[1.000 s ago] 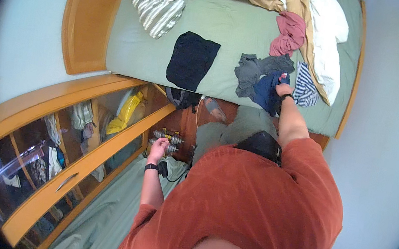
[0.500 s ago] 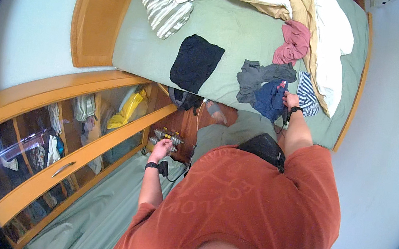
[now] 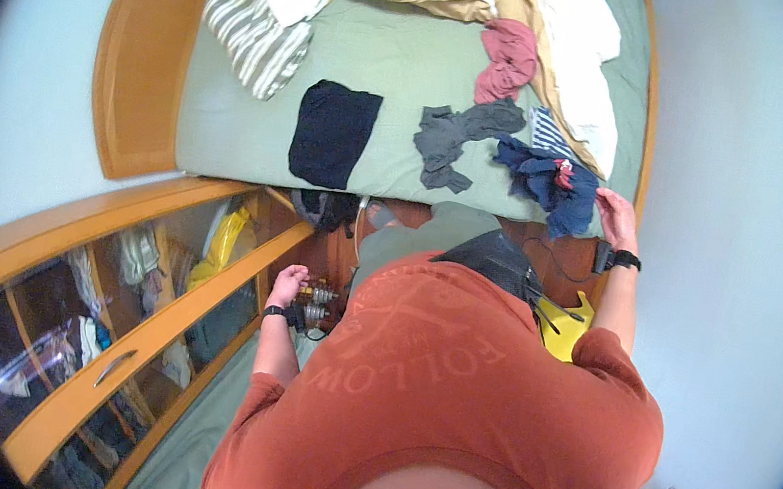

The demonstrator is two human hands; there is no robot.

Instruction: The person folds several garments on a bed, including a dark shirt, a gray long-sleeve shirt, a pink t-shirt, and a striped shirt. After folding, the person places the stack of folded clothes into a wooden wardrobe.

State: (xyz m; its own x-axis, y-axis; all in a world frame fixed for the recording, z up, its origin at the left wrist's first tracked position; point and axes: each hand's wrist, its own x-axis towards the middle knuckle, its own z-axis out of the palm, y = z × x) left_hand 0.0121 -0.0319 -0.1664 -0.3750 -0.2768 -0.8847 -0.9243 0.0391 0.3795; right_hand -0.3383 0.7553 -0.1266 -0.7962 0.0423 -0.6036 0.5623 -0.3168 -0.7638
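Note:
At the bed's near right edge, a crumpled navy garment (image 3: 570, 201) with a red and white patch lies beside a blue-and-white striped cloth (image 3: 551, 135). My right hand (image 3: 616, 218) is just to the right of the navy garment, fingers apart, and nothing shows in its grasp. Loosely curled and holding nothing visible, my left hand (image 3: 288, 284) hangs by the dumbbells (image 3: 318, 302) on the floor. A dark grey garment (image 3: 444, 149) lies spread left of the navy one. Farther left is a flat black garment (image 3: 333, 135).
A pink cloth (image 3: 507, 62), white-and-tan duvet (image 3: 576, 41) and striped pillow (image 3: 257, 29) lie on the green-sheeted bed (image 3: 387, 56). The glass-fronted wooden cabinet (image 3: 198, 283) stands at left. A yellow item (image 3: 562, 334) shows near my right arm.
The navy garment has shifted right, away from the dark grey garment and partly over the striped cloth. My right hand has moved right and come off it. The whole view has swung right.

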